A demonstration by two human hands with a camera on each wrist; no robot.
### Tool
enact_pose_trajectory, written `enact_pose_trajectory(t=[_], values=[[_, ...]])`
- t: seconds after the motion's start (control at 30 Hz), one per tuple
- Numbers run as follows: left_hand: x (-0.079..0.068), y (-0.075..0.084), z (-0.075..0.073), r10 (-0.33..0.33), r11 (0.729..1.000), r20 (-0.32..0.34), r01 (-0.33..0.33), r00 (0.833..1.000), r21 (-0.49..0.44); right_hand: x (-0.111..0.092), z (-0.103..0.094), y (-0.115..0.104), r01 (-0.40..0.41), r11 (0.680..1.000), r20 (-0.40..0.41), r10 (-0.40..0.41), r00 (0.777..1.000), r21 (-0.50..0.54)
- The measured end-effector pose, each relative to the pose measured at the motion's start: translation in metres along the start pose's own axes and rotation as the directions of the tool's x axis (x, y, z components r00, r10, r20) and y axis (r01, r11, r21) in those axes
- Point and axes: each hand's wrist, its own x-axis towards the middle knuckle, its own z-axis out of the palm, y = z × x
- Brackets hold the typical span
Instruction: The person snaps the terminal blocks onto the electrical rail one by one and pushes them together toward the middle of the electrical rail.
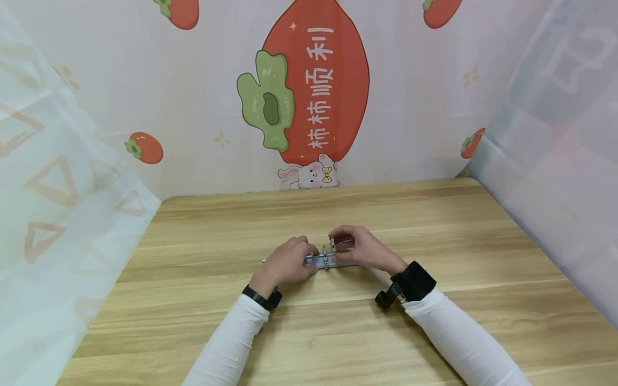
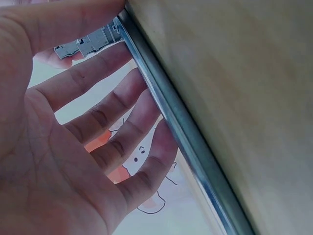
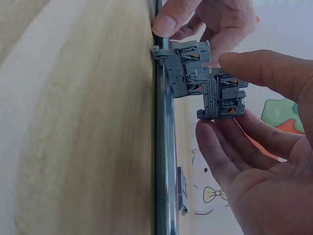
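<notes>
A metal DIN rail (image 1: 316,261) lies across the middle of the wooden table. My left hand (image 1: 286,261) grips it near its left part, thumb on the near edge and fingers along the far edge of the rail (image 2: 181,125). One grey terminal block (image 3: 182,68) sits on the rail just right of that hand. Between thumb and fingertips, my right hand (image 1: 363,247) pinches a second grey terminal block (image 3: 222,95), upright above the rail and close beside the first. In the right wrist view the two blocks overlap.
A small grey piece (image 3: 182,191) shows beside the rail, farther along it. The wooden table (image 1: 309,332) reaches back to a printed cloth (image 1: 405,107) with persimmon drawings. Pale cloth sheets (image 1: 63,214) hang at both sides.
</notes>
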Motion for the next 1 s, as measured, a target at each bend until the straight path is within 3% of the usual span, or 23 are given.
enact_pose_trajectory(t=[0.53,0.83,1.0], values=[[0.0,-0.001,0.001,-0.003,1.0,0.005,0.003,1.0,0.014,0.003,0.002,0.017,0.004,1.0,0.003,-0.003,1.0,-0.022],[0.0,-0.001,0.0,-0.003,1.0,0.015,0.003,1.0,0.015,-0.001,0.004,-0.001,-0.029,0.999,0.033,0.029,0.999,-0.016],[0.001,-0.001,0.001,-0.008,1.0,0.017,0.008,1.0,0.014,0.004,0.004,0.014,-0.041,0.999,0.025,0.042,0.999,-0.03]])
